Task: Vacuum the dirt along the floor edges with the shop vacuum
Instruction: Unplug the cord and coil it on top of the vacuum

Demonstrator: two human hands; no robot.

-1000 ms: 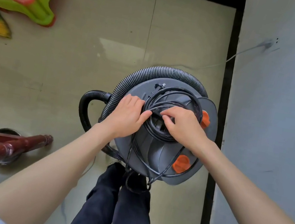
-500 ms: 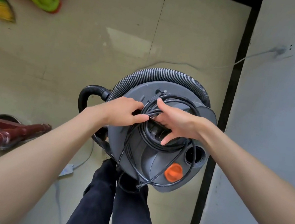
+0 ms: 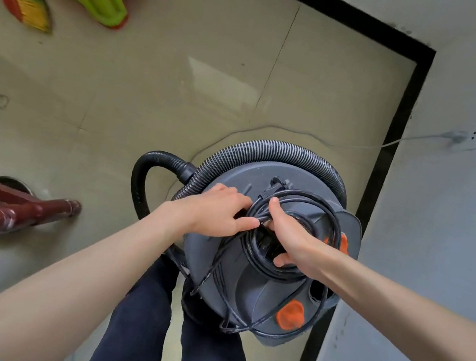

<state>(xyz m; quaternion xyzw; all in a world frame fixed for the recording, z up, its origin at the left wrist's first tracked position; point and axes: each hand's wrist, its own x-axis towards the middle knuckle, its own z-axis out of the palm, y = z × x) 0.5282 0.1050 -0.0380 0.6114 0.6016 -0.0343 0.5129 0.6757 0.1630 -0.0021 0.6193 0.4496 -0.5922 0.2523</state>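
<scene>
Your left hand [image 3: 216,213] lies on the left of the shop vacuum [image 3: 260,279] lid, fingers curled, thumb and fingertips pinching the bundled power cord [image 3: 303,199] where its loops cross. Your right hand [image 3: 290,237] is just beside it, thumb hooked up over the coil, the other fingers tucked down inside the loops; their grip is partly hidden. The vacuum stands on the floor [image 3: 149,101] between your legs and the black skirting [image 3: 393,137], near the wall. The hose [image 3: 267,150] wraps round the lid's far side. The coil lies flat, circling the lid's centre, so it most likely lifts upward; both hands are equally close.
</scene>
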